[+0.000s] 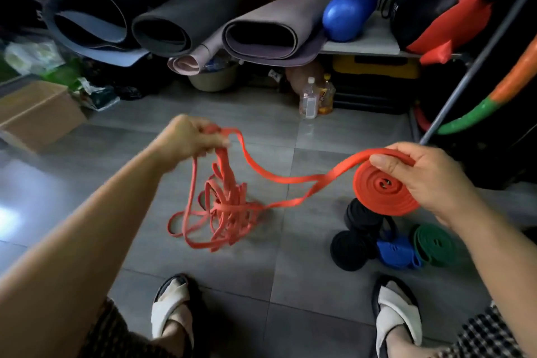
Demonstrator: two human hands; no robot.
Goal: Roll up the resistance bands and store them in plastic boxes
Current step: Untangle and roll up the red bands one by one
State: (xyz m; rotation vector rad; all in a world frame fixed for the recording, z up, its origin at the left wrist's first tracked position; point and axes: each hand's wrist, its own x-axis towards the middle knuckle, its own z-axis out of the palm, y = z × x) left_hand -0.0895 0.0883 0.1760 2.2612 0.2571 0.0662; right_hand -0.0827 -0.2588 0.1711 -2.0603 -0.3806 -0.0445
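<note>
Right fingers [385, 164] gripping red coil [377, 193], left fingers [213, 141] pinching loose strands [232, 209]

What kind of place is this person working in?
Likely a storage corner for exercise gear, at home or in a gym: rolled mats lie on a shelf, a blue ball sits beside them, and rolled resistance bands sit on the tiled floor.

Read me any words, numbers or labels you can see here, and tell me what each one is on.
Nothing reads clearly.
Clear bottle label: too blurred.
Orange bottle label: too blurred.
Black bag: white print, too small.
Dark thing, far left: white mark, perhaps "5", cut off.
Red band: no print seen.
</note>
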